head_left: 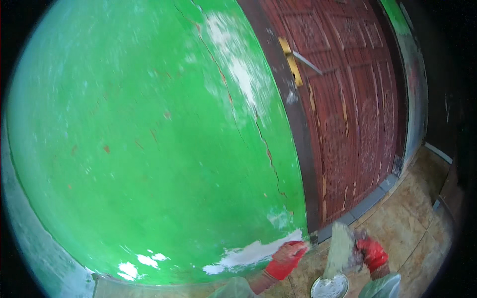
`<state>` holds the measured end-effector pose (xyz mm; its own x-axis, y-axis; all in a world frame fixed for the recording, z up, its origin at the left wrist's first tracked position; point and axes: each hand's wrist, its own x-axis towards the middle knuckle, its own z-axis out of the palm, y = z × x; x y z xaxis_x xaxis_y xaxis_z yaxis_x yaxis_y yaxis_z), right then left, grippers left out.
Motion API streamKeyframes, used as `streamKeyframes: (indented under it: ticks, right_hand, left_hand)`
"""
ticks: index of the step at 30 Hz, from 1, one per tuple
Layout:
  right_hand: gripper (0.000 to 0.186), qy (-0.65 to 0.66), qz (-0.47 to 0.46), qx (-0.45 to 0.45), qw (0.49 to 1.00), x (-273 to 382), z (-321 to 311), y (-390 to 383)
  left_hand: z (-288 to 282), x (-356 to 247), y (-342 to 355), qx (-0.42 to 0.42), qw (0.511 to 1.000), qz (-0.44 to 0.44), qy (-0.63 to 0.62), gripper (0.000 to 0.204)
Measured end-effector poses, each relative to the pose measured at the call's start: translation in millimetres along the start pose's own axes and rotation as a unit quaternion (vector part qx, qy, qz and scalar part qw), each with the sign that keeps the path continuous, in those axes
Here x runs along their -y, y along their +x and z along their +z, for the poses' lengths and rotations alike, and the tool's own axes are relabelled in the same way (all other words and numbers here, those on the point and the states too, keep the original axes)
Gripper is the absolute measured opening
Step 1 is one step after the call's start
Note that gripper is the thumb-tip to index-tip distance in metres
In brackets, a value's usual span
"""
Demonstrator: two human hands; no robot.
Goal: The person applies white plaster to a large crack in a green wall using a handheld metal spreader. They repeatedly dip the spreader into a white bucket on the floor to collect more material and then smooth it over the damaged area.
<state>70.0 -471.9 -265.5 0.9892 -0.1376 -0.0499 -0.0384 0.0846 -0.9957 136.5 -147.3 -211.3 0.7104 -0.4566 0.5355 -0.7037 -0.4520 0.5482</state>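
Note:
My left hand (pixel 288 258), in a red glove with bare skin showing, is closed beside a white filler patch (pixel 248 254) at the foot of the green wall. What it holds, if anything, is hidden. My right hand (pixel 373 255), also red-gloved and slightly blurred, curls at the edge of a pale, flat, paste-smeared piece (pixel 340 251). That piece stands upright with its lower end at a round container (pixel 330 288) of white paste. A grey-brown smear lies between these fingers and the pale face.
Jagged cracks (pixel 269 151) run down the green wall (pixel 149 174), near another white patch (pixel 241 74). To the right is a carved red-brown door (pixel 343 114) with a brass handle plate (pixel 291 62) and dark frame (pixel 298 119). Brown tiles (pixel 417 184) cover the floor beyond a grey sill (pixel 365 206).

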Motion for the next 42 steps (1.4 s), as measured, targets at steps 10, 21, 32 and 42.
streamKeyframes:
  ticks: [10, 21, 32, 42]
  right_hand:
    - [0.023, 0.034, -0.268, -0.165, 0.949, 399, 184, -3]
    - [0.061, -0.279, -0.634, -0.309, 0.651, 452, 285, 63]
    - [0.054, -0.377, -0.584, -0.329, 0.639, 441, 330, 113]
    - [0.048, -0.629, -0.443, -0.254, 0.585, 470, 313, 94]
  left_hand:
    - [-198, -93, 34, -0.158, 0.955, 0.031, 0.249, 0.022]
    - [-250, -108, 44, -0.204, 0.947, 0.079, 0.236, 0.018]
    - [-311, -131, 93, -0.269, 0.923, 0.112, 0.251, 0.029]
    - [-362, -182, 292, -0.24, 0.822, 0.221, 0.467, 0.061]
